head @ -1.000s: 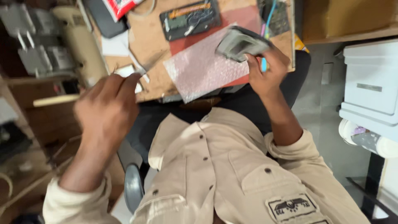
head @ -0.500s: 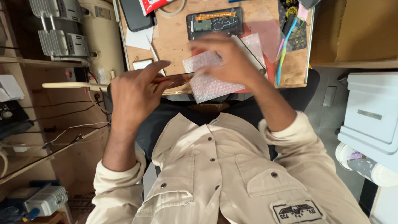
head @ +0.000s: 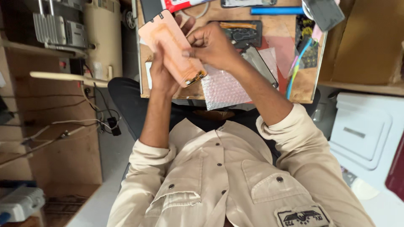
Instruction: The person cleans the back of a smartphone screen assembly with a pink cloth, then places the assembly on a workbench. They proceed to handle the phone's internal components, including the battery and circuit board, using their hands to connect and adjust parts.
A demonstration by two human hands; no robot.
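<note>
Workbench [head: 168, 90] is a mess: bubble wrap sheet [head: 223, 90], an opened phone [head: 242, 33], a blue tool [head: 275, 10]. Over it all, the copper-coloured phone panel [head: 174, 48] is held up in the air. Left hand [head: 162, 77] is clamped round its lower part from behind, right hand [head: 212, 44] is pinching the right edge. Too much bending could probably crack that thin panel, or it drops onto the bench clutter

A cluttered wooden workbench [head: 303, 86] sits ahead — brown shelving [head: 25, 138] strung with cables left, a white cabinet [head: 366, 130] right.
</note>
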